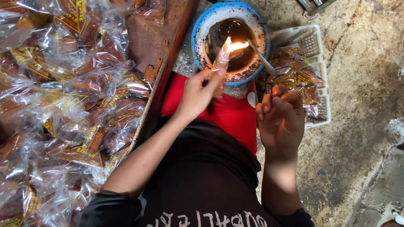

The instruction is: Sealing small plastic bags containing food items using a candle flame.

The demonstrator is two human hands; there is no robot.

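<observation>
the left hand pinches a small clear packet between thumb and fingertips, its grip narrow on the packet's lower end, and holds the upper end right at the flame that burns in a blue-rimmed bowl. the bowl stands on the floor just ahead of the person's knees, dark inside, with a thin metal stick leaning over its right edge. the right hand is curled loosely near the stick's lower end; it may be holding it, but the fingers hide the contact, so that grip cannot be told. just beyond the right hand sits a white plastic basket with a few packets in it. to the left, a wooden tray is heaped with many more packets of brown slabs with yellow labels.
</observation>
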